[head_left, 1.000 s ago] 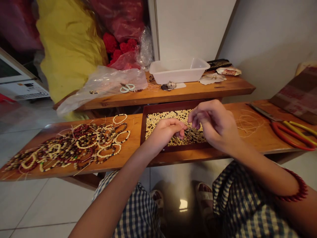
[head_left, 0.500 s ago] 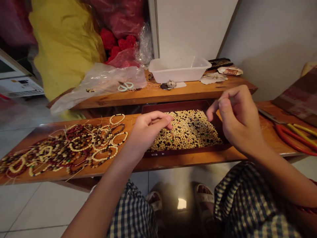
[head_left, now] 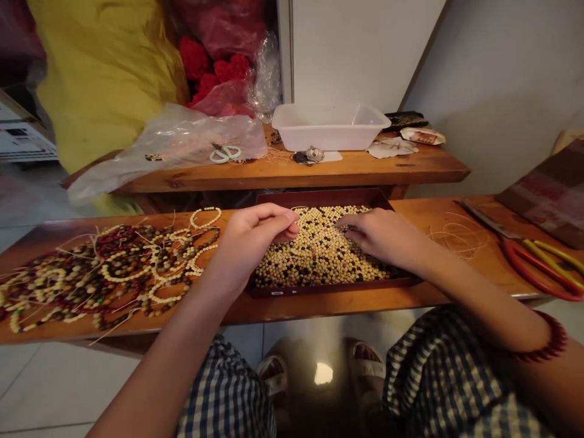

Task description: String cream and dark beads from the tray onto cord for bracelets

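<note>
A dark red shallow box (head_left: 319, 291) holds a mass of small beads (head_left: 314, 255), mostly cream with dark ones and a few coloured ones among them. My left hand (head_left: 262, 231) is over the box's left side, thumb and forefinger pinched together. What sits in that pinch is too small to make out. My right hand (head_left: 383, 234) reaches down into the box from the right, its fingertips apart and touching the beads. Left of the box lies a heap of beaded bracelets (head_left: 123, 267), many with loose thread ends.
Behind stands a higher wooden shelf (head_left: 319, 173) with a white plastic tub (head_left: 331, 128), pale scissors (head_left: 225, 154) and a clear plastic bag (head_left: 182, 140). Right of the box lie coiled thread (head_left: 456, 237), red-handled shears (head_left: 538, 267) and a cardboard box (head_left: 552, 194).
My right hand has come down and left from above the box's right edge to the beads. My left hand keeps its pinch. The view has shifted a little.
</note>
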The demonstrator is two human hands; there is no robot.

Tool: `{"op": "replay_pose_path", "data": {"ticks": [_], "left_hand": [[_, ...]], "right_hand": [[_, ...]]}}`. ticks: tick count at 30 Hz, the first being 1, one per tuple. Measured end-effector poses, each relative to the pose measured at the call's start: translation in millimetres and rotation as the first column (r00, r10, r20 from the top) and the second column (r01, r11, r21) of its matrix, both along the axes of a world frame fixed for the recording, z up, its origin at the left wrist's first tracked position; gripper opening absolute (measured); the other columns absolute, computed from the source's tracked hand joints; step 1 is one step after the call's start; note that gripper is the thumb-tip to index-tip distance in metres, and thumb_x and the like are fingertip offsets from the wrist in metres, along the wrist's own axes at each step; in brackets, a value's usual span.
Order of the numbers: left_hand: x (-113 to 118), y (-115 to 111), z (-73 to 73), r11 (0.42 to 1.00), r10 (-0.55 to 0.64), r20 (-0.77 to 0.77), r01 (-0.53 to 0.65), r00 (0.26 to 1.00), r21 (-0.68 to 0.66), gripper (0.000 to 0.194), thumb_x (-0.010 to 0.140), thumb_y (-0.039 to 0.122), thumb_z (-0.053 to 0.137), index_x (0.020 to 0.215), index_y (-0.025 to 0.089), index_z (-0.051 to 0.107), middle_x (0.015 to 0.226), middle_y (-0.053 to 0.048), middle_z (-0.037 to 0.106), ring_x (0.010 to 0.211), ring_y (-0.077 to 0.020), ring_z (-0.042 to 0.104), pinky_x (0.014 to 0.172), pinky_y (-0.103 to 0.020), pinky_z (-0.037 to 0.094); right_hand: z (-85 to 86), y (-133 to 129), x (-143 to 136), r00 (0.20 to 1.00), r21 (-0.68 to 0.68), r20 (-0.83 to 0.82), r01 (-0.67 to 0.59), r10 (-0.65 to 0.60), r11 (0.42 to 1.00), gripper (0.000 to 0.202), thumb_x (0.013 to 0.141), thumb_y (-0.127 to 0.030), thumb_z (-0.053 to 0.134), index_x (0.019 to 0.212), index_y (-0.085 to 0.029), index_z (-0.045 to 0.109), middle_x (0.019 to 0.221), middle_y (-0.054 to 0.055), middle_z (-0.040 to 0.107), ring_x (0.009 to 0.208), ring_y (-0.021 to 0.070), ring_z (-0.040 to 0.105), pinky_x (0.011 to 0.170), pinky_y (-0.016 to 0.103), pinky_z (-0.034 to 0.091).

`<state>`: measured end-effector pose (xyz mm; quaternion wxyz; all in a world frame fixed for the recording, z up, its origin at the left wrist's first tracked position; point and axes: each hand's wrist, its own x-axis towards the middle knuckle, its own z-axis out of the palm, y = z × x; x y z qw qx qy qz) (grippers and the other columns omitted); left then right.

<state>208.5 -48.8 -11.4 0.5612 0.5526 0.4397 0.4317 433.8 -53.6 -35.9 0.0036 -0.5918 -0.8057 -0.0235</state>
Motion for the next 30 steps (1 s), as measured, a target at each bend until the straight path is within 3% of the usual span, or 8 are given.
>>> {"op": "replay_pose_path", "data": {"ticks": [7, 13, 16, 21, 23, 26, 28, 30], "left_hand": [[-4, 3, -2.1, 1.000, 0.005, 0.034, -0.004, 0.999, -0.017, 0.014, 0.074, 0.025, 0.065, 0.075, 0.011, 0.067, 0.073, -0.003, 0.065, 0.071, -0.0107, 0.060, 0.073, -0.023, 0.050], [-7, 5, -3.1, 0.999, -0.030, 0.207, 0.034, 0.978, -0.015, 0.020, 0.074, 0.028, 0.067, 0.087, 0.013, 0.068, 0.079, -0.003, 0.065, 0.077, -0.0130, 0.063, 0.080, -0.033, 0.054], [-5, 3, -0.3, 0.997, -0.051, 0.284, 0.065, 0.957, -0.041, 0.016, 0.078, 0.026, 0.063, 0.089, 0.014, 0.066, 0.077, -0.002, 0.064, 0.077, -0.0130, 0.063, 0.083, -0.039, 0.054], [0, -2, 3.0, 0.973, -0.128, 0.298, 0.178, 0.946, -0.147, 0.010, 0.082, 0.022, 0.055, 0.083, 0.015, 0.062, 0.076, -0.002, 0.062, 0.078, -0.0144, 0.061, 0.080, -0.044, 0.054], [2, -3, 2.0, 0.972, -0.183, 0.168, 0.204, 0.969, -0.119, 0.011, 0.081, 0.024, 0.056, 0.076, 0.014, 0.061, 0.077, -0.003, 0.062, 0.079, -0.0165, 0.061, 0.080, -0.044, 0.054], [3, -3, -2.2, 0.975, -0.149, -0.267, 0.186, 0.952, 0.118, 0.014, 0.076, 0.025, 0.059, 0.069, 0.015, 0.062, 0.082, -0.006, 0.064, 0.085, -0.0193, 0.060, 0.086, -0.041, 0.048], [2, -3, -6.4, 0.931, -0.022, -0.524, 0.208, 0.851, 0.300, 0.017, 0.076, 0.027, 0.057, 0.065, 0.016, 0.063, 0.089, -0.007, 0.066, 0.090, -0.0208, 0.059, 0.091, -0.041, 0.043], [-1, -4, -11.3, 0.887, 0.089, -0.682, 0.253, 0.726, 0.386, 0.022, 0.078, 0.030, 0.054, 0.062, 0.017, 0.062, 0.096, -0.008, 0.066, 0.094, -0.0229, 0.056, 0.093, -0.042, 0.041]], "right_hand": [[0.0, 1, 2, 0.999, 0.031, -0.008, -0.038, 0.038, 0.999, 0.020, 0.085, -0.023, 0.045, 0.082, -0.021, 0.064, 0.079, 0.007, 0.065, 0.069, 0.0187, 0.059, 0.060, 0.028, 0.035], [14.7, -8, 7, 0.930, 0.143, -0.358, -0.032, 0.082, 0.989, 0.013, 0.079, -0.021, 0.053, 0.078, -0.019, 0.066, 0.082, 0.004, 0.064, 0.072, 0.0159, 0.058, 0.066, 0.027, 0.040], [21.8, -17, 9, 0.853, 0.129, -0.520, 0.030, 0.042, 0.991, 0.011, 0.079, -0.025, 0.056, 0.077, -0.020, 0.065, 0.068, 0.000, 0.064, 0.059, 0.0129, 0.052, 0.059, 0.026, 0.038], [30.2, -28, 15, 0.778, 0.062, -0.627, 0.006, 0.035, 0.998, 0.016, 0.080, -0.032, 0.057, 0.081, -0.019, 0.067, 0.075, 0.001, 0.068, 0.065, 0.0151, 0.057, 0.057, 0.026, 0.040], [31.0, -30, 16, 0.797, -0.004, -0.603, -0.044, 0.032, 0.999, 0.017, 0.080, -0.029, 0.055, 0.081, -0.018, 0.068, 0.078, 0.002, 0.070, 0.069, 0.0162, 0.060, 0.060, 0.027, 0.043], [28.1, -31, 19, 0.855, -0.033, -0.518, -0.063, 0.037, 0.997, 0.021, 0.081, -0.024, 0.051, 0.087, -0.017, 0.069, 0.088, 0.004, 0.071, 0.080, 0.0196, 0.064, 0.074, 0.031, 0.047], [25.3, -30, 20, 0.883, 0.029, -0.468, -0.022, 0.033, 0.999, 0.026, 0.083, -0.023, 0.046, 0.094, -0.016, 0.069, 0.095, 0.007, 0.071, 0.086, 0.0219, 0.063, 0.082, 0.035, 0.047], [23.4, -28, 20, 0.890, 0.107, -0.455, 0.024, 0.028, 0.994, 0.030, 0.087, -0.024, 0.041, 0.099, -0.016, 0.067, 0.099, 0.009, 0.069, 0.089, 0.0226, 0.062, 0.084, 0.038, 0.046]]}}
